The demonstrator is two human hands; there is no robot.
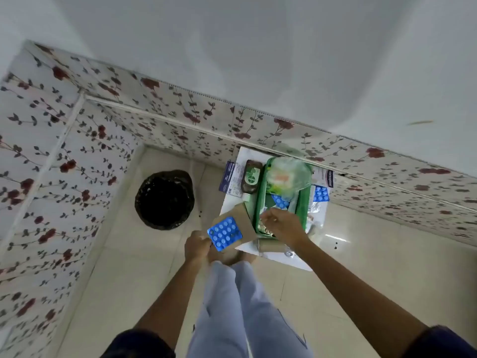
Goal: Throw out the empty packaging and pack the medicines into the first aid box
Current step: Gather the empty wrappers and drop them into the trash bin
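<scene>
I am standing over the green first aid box (300,202) on the white desk (280,257), with the black bin (164,199) well apart on the floor. My left hand (197,246) is pinching the blue blister strip (225,233) by its edge, light, stiff and crushable, while my right hand (282,224) is reaching into the box, its grip hidden.

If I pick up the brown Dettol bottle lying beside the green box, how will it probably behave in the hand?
The brown bottle lies on its side on the white surface, so it may roll if nudged. It looks rigid, so it should not bend or sag. Its dark body suggests liquid inside, probably fairly heavy for its size, though the fill level cannot be seen.
</scene>
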